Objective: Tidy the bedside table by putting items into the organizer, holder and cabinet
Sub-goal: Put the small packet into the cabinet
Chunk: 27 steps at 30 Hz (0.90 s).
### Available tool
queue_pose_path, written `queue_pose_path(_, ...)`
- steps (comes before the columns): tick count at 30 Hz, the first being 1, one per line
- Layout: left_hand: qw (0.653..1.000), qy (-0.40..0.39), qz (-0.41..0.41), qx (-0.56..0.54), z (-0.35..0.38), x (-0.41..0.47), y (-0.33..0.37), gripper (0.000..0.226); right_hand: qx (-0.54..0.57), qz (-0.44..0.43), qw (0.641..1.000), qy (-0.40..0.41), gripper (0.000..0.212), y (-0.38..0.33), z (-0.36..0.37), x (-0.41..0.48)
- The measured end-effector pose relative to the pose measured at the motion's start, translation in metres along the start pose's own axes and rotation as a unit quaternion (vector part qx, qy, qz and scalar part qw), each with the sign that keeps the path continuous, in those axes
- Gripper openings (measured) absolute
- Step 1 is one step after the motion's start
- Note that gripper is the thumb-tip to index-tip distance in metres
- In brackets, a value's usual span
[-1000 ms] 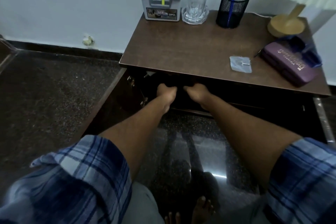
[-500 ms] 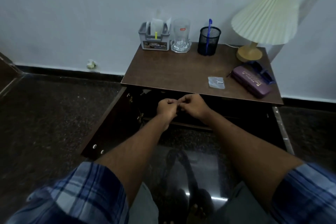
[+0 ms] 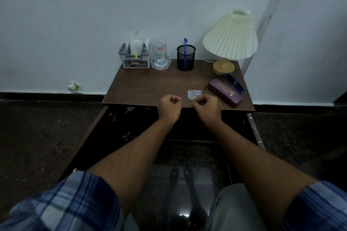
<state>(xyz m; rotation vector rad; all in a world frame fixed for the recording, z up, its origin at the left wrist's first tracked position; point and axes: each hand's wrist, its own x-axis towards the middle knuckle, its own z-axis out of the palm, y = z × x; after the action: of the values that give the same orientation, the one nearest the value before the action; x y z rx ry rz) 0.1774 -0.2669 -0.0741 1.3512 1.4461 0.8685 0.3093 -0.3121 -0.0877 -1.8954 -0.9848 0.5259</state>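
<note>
Head view: your left hand [image 3: 170, 108] and right hand [image 3: 206, 108] hover at the front edge of the brown wooden bedside table [image 3: 150, 88], both curled into loose fists, nothing visibly pinched.

Remaining loose items sit near your right hand: small silvery foil packet [image 3: 194, 94] just beyond the knuckles, purple hard glasses case [image 3: 225, 92] further right with dark blue glasses [image 3: 233, 82] touching it. Go for the packet first, probably; it's flat, so slide it to the edge and pinch there rather than scrape. Grey plastic organizer [image 3: 134, 58] and black mesh pen holder [image 3: 185, 58] stand at the back by the clear glass mug [image 3: 159, 55]; reach around it. Open dark cabinet [image 3: 187, 125] below likely suits the case.
</note>
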Motion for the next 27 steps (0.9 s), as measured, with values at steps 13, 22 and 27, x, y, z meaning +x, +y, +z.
queue_pose_path(13,0.997,-0.005,-0.069,0.017,0.052,0.026,0.027,0.026,-0.106,-0.011,0.994,0.019,0.031,0.009,0.003,0.055)
queue_pose_path(22,0.990,0.045,-0.128,-0.042,0.057,0.035,0.027,0.022,-0.089,-0.018,0.996,0.009,0.019,0.012,0.002,0.057)
queue_pose_path(27,0.984,0.007,-0.151,-0.097,0.047,0.032,0.021,0.013,-0.049,-0.008,0.999,0.002,0.016,0.013,-0.005,0.051)
